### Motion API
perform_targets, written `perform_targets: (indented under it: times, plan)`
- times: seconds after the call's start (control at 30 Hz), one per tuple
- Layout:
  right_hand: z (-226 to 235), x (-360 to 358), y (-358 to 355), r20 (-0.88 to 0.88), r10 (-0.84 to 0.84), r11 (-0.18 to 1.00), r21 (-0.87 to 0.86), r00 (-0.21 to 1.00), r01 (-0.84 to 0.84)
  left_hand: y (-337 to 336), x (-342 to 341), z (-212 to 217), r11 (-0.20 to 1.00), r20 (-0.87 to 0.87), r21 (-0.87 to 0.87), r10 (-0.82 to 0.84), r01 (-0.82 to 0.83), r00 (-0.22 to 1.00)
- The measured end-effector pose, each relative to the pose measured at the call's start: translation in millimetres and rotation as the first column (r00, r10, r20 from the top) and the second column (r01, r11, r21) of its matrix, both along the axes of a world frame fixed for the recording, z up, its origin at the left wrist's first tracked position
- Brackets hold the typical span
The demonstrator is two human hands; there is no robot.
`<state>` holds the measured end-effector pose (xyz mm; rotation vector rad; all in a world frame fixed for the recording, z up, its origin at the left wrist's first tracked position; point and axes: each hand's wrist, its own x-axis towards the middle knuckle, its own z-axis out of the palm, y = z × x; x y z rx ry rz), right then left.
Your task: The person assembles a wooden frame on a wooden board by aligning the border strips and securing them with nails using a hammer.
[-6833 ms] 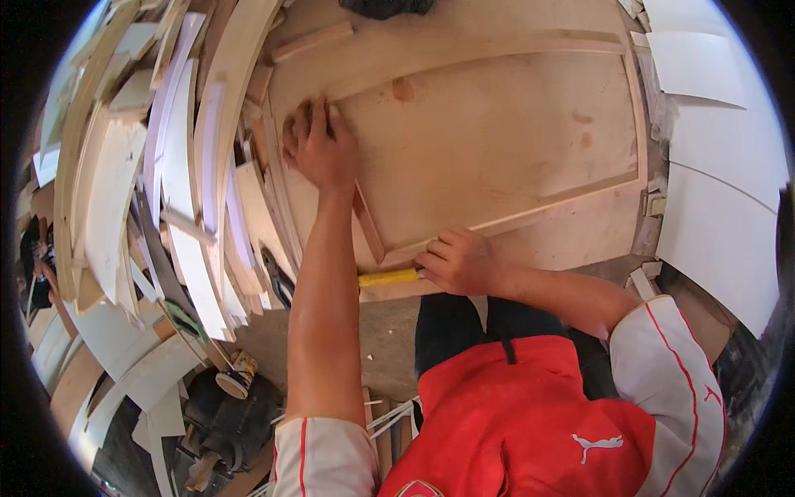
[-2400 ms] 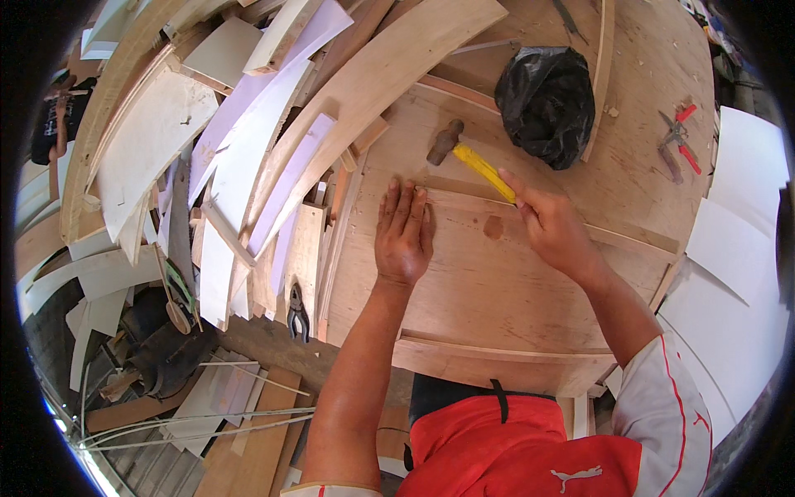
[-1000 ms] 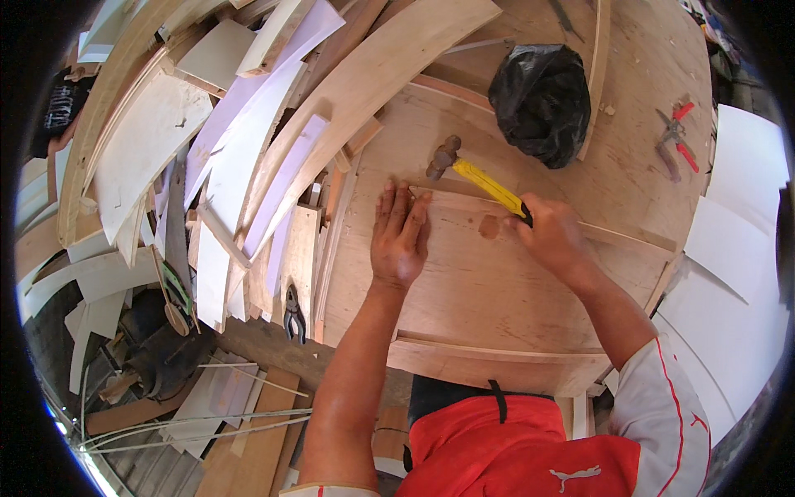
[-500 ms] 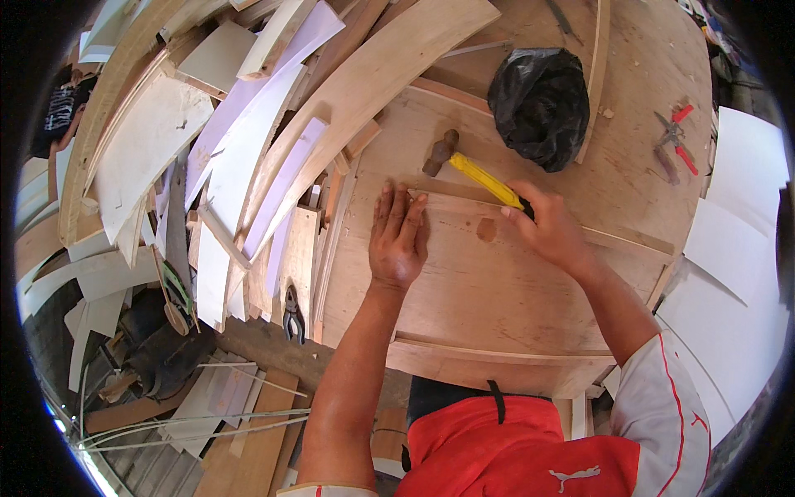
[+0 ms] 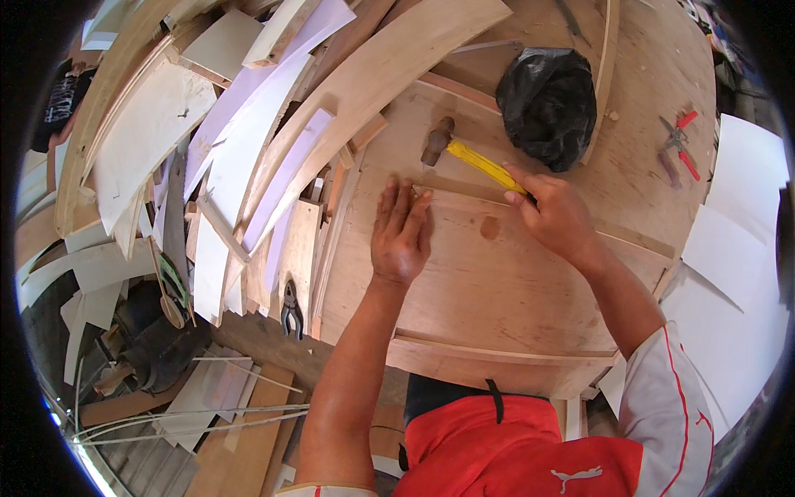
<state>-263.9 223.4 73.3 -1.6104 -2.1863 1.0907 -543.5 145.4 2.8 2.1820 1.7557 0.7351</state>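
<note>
My right hand [image 5: 556, 214] is wrapped around the handle of a hammer [image 5: 484, 166] with a yellow handle and a rusty brown head. The hammer head is just beyond the fingertips of my left hand [image 5: 401, 242]. That left hand lies with its fingers stretched out on a wooden panel [image 5: 464, 286], at the left end of a thin wooden strip [image 5: 472, 204]. Whether a nail stands under the fingertips, I cannot tell.
A black plastic bag [image 5: 546, 108] sits beyond the hammer. Red-handled pliers [image 5: 682, 145] lie at the far right, white sheets [image 5: 729, 248] below them. Piled curved boards [image 5: 373, 103] crowd the left, with black-handled pliers [image 5: 291, 311] on a board. A person [image 5: 62, 108] is at the far left.
My right hand and the hammer have shifted slightly away from me. My left hand stays in place on the wood. The whole view has moved a little.
</note>
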Motion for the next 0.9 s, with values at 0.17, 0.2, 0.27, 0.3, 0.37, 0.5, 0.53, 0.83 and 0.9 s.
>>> perform_targets:
  times: [0.17, 0.2, 0.27, 0.3, 0.37, 0.5, 0.53, 0.83, 0.9]
  plan:
    - [3.3, -2.0, 3.5, -0.002, 0.016, 0.998, -0.068, 1.000, -0.017, -3.0, -1.9, -0.3, 1.000, -0.004, -0.018, 0.007, -0.008, 1.000]
    - [2.1, -1.0, 5.0, 0.001, 0.016, 0.998, -0.068, 1.000, -0.015, -2.5, -1.2, -0.3, 1.000, -0.009, -0.020, 0.005, -0.005, 1.000]
    - [-0.4, 1.0, 6.3, 0.041, -0.049, 0.995, -0.081, 0.998, 0.053, -2.5, 2.2, -0.4, 0.999, -0.007, -0.031, 0.012, -0.013, 1.000]
    - [0.7, 2.3, 6.9, 0.041, -0.049, 0.995, -0.080, 0.998, 0.052, -1.9, 2.2, 0.2, 0.999, -0.011, -0.041, 0.020, -0.021, 1.000]
    - [3.6, 5.5, 8.5, 0.071, 0.091, 0.995, -0.043, 0.993, -0.088, -0.4, 0.4, 0.3, 0.999, -0.009, -0.043, 0.013, -0.013, 1.000]
    - [-6.9, 5.5, 14.2, -0.012, 0.025, 0.995, 0.093, 1.000, -0.024, -1.6, -0.6, -2.7, 0.999, -0.016, -0.040, 0.003, -0.003, 1.000]
    - [-10.1, 7.3, 13.9, -0.003, 0.032, 0.991, 0.131, 0.999, -0.032, -1.4, -0.2, -2.8, 0.999, -0.016, -0.039, 0.004, -0.005, 1.000]
    - [7.7, -3.3, 0.4, 0.229, 0.149, 0.951, 0.234, 0.962, -0.203, -1.0, 1.2, -1.9, 1.000, -0.007, -0.029, 0.004, -0.005, 1.000]
    - [6.3, -2.9, -0.4, 0.239, 0.143, 0.929, 0.303, 0.960, -0.213, -0.2, 1.2, -1.6, 1.000, -0.015, -0.027, 0.006, -0.006, 1.000]
